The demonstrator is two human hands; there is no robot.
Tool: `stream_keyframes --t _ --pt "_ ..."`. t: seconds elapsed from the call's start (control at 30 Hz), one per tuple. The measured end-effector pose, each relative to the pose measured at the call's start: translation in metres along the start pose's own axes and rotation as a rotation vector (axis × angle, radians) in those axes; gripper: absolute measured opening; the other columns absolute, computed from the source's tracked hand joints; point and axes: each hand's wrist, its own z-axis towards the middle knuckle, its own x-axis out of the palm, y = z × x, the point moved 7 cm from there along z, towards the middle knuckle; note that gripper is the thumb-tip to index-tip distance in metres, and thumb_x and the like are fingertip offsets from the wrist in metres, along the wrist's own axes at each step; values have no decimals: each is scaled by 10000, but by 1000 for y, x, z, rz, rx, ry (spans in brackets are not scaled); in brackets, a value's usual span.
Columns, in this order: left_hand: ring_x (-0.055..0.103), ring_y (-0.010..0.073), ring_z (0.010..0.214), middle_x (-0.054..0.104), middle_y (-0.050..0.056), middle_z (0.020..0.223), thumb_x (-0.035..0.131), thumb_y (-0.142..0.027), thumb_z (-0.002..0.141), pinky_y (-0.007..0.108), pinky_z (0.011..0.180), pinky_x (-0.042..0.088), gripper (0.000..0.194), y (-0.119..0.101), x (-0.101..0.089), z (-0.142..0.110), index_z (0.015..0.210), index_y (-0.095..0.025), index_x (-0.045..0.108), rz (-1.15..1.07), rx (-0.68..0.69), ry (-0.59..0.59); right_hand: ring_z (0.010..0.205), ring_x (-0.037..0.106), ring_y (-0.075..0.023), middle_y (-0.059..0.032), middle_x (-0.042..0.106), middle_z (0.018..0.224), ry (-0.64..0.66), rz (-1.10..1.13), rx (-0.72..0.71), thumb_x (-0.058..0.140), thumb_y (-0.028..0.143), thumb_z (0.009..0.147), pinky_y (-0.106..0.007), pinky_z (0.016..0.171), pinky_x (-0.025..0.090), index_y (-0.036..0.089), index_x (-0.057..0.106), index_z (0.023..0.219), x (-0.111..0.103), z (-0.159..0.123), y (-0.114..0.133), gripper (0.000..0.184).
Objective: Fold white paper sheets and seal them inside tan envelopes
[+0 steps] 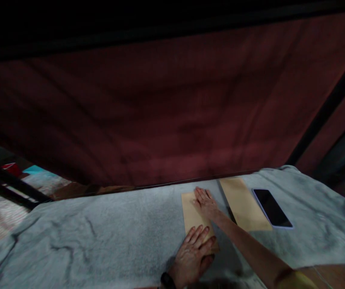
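Observation:
A narrow beige sheet [189,210], perhaps folded paper or an envelope, lies flat on the grey cloth. My left hand [192,253], with a dark band at the wrist, rests palm down over its near part, fingers spread. Farther up, my right hand [207,204] lies flat across the sheet's far right side, fingers stretched out. Neither hand grips anything. Parts of the sheet are hidden beneath both hands. To the right of my right forearm is a second beige piece [244,204] of similar look, its left edge dark.
A phone [273,208] in a pale purple case lies at the right, screen up. The grey cloth [115,228] is wrinkled at the left. Behind it hangs a dark red fabric [172,112]. Dark bars [9,182] stand at the left, with a turquoise item [38,169] beyond.

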Motion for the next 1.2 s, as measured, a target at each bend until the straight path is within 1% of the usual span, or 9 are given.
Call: stream_keyframes --t 0.13,0.3,0.43,0.67,0.77,0.87,0.97,1.1,1.2 --pt "285 228 1507 260 -31 1650 551 -428 979 486 1232 301 649 -1 -3 0 1558 -413 261 -18 -20 8 1443 400 -273 -115 423 1565 13 29 -80 399 334 1018 -552 1210 267 202 404 1523 -7 -19 8 521" --pt "293 224 1504 304 -21 1634 561 -417 976 486 1233 308 628 -5 -9 0 1549 -392 303 -3 -28 -11 1444 396 -210 -51 419 1574 100 96 -247 358 332 1049 -451 1232 269 247 365 1548 -21 -64 19 506" --pt "342 227 1482 414 -1 1583 556 -430 979 484 1234 310 553 -8 -13 1 1507 -349 412 14 -19 1 1479 326 -169 -49 348 1610 195 111 -265 365 387 1064 -425 1247 248 254 259 1582 -29 -99 25 545" --pt "340 200 1482 494 -33 1531 567 -383 977 490 1231 316 505 -10 -20 4 1470 -365 462 -103 -1 41 1464 360 -196 -90 384 1586 171 115 -267 391 385 1065 -452 1211 319 222 273 1576 -54 -139 34 550" --pt "465 178 1405 575 -11 1462 536 -333 990 438 1196 385 414 -4 -21 4 1404 -342 556 -198 -47 -10 1450 388 -203 -78 398 1580 150 91 -305 436 395 1051 -462 1198 334 249 267 1578 -65 -153 37 572" --pt "574 173 1300 668 16 1349 416 -296 1029 398 1141 459 362 9 -20 6 1300 -304 656 -261 -146 -122 1445 397 -215 -63 388 1586 149 70 -335 480 416 1031 -476 1199 322 284 268 1576 -72 -163 40 599" --pt "548 187 1328 631 37 1397 336 -329 1048 414 1140 459 410 22 -16 20 1322 -269 636 -188 -208 -179 1429 422 -222 -56 401 1578 128 83 -342 530 415 1009 -482 1196 327 300 296 1565 -76 -164 42 615" --pt "341 241 1482 408 82 1590 364 -391 1039 487 1209 340 496 45 -5 62 1490 -205 447 33 -251 -107 1404 459 -220 -46 451 1550 117 106 -323 567 414 991 -472 1195 339 301 380 1532 -79 -161 42 584" --pt "277 245 1510 367 64 1615 350 -392 1041 513 1227 277 497 65 0 95 1509 -239 414 120 -270 -74 1405 458 -230 -63 489 1525 125 89 -320 550 409 1001 -482 1188 352 274 408 1521 -80 -160 43 556"
